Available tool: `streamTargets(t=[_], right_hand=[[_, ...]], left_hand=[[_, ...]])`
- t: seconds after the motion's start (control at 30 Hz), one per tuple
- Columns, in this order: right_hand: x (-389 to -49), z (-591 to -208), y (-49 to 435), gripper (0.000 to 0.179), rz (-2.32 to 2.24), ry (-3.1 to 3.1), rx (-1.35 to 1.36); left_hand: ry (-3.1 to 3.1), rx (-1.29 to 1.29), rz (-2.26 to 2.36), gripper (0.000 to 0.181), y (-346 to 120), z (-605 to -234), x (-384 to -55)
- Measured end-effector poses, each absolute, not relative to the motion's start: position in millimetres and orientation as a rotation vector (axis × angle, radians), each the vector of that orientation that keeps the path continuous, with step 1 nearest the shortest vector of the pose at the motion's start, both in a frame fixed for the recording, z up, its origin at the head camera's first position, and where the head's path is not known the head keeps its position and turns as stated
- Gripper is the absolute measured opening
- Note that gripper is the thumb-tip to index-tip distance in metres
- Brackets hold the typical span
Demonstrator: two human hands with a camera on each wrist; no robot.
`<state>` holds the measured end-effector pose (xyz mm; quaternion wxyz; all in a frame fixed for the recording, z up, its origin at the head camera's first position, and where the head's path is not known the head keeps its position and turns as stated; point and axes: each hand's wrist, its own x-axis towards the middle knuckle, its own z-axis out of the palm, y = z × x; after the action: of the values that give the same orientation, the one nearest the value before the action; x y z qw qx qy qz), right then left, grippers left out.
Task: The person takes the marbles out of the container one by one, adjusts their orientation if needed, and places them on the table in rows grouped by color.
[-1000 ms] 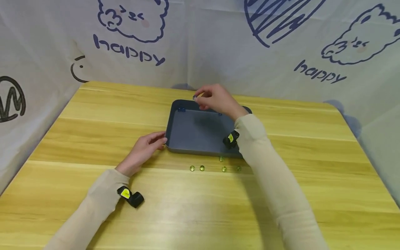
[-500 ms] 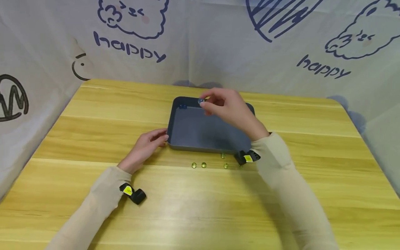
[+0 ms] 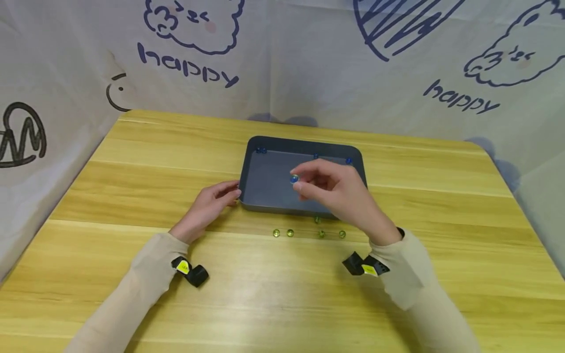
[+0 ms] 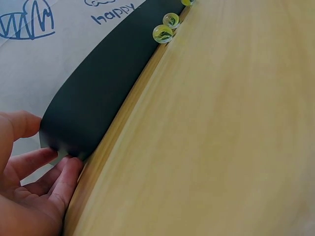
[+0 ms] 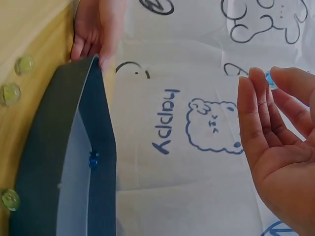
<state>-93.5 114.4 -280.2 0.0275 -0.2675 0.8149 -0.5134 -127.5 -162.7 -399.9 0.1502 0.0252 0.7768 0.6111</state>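
Observation:
Between thumb and fingertips, my right hand (image 3: 344, 196) pinches a blue marble (image 3: 294, 179) above the dark grey tray (image 3: 269, 184). The right wrist view shows this marble (image 5: 270, 79) at the fingertips, partly covered. My left hand (image 3: 207, 206) rests its extended fingers and thumb against the tray's near left corner. In the left wrist view, its fingertips (image 4: 73, 164) touch the tray wall (image 4: 93, 93). Inside the tray, blue marbles (image 3: 261, 150) lie in the far left corner, another blue marble (image 3: 316, 156) by the far wall, and one (image 3: 349, 161) at the far right.
Several yellow-green marbles (image 3: 290, 233) lie on the wooden table (image 3: 247, 294) in front of the tray, one green marble (image 3: 317, 220) close to its front wall. Behind the table hangs a white cloth (image 3: 304, 73) with drawings and writing.
My right hand has come from above the tray's far edge back toward me and a little right, the blue marble still pinched. The left hand stays at the tray's corner.

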Motion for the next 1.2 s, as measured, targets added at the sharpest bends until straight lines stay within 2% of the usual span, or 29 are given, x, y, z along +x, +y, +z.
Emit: streamTargets(t=[0.33,0.63,0.9,1.2], right_hand=[[-72,-291,117,0.022,-1.616,2.440,-0.869],[-57,-324,105,0.017,-1.493,2.389,-0.845],[-57,-352,96,0.016,-1.387,2.340,-0.699],[-58,-370,92,0.014,-1.283,2.307,-0.686]], left_hand=[[2.232,0.069,1.752,0.050,-162,-398,-127],[2.234,0.078,1.757,0.049,-162,-398,-127],[2.239,0.082,1.755,0.049,-161,-397,-128],[2.228,0.069,1.763,0.049,-162,-397,-128]])
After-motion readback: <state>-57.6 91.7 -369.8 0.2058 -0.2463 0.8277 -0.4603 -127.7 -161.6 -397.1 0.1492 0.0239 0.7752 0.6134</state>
